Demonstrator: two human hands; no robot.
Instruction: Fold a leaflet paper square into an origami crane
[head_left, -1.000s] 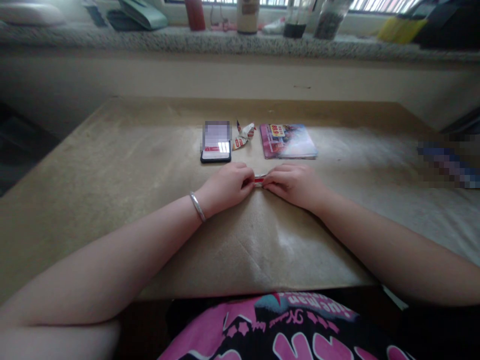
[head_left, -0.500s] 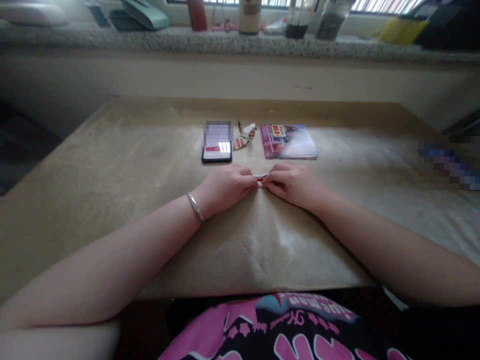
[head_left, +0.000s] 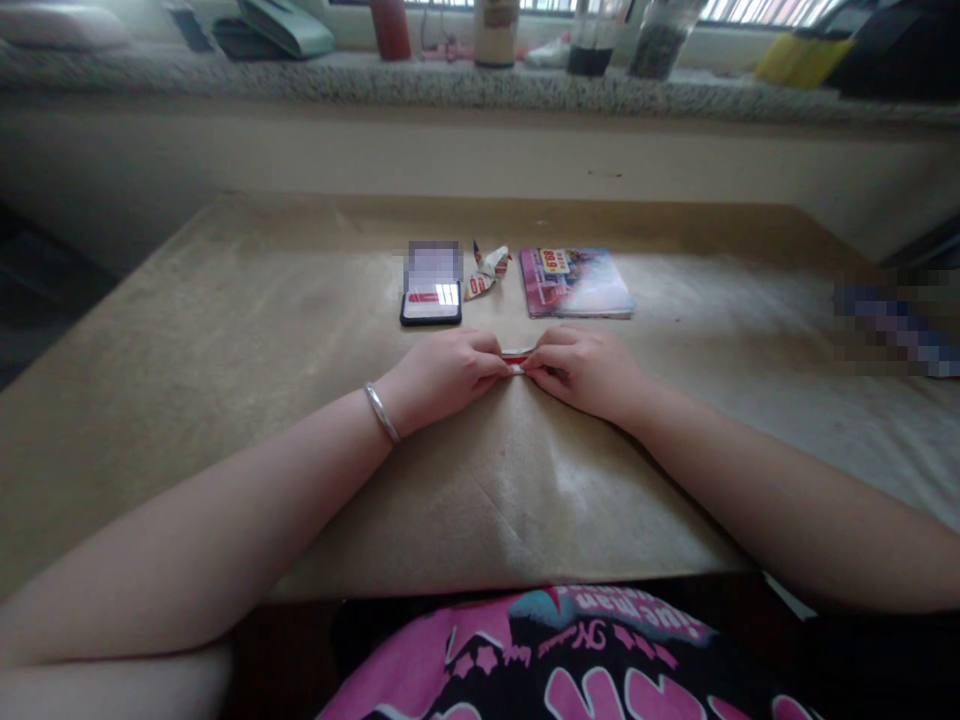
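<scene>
Between my two hands, close to the tabletop, is a small folded piece of paper, red and white, mostly covered by my fingers. My left hand, with a silver bangle at its wrist, pinches the paper's left end. The fingers of my right hand are closed on its right end. Just beyond the hands lie a phone with its screen lit, a folded paper crane with printed markings, and a stack of colourful printed leaflets.
The table has a tan cover. Behind it, a speckled stone windowsill holds bottles, jars and a yellow item. A blurred-out flat object lies at the table's right side.
My left hand has shifted slightly left, so more of the red strip shows between the fingers. My right hand is nearly still, and the view has moved a little.
</scene>
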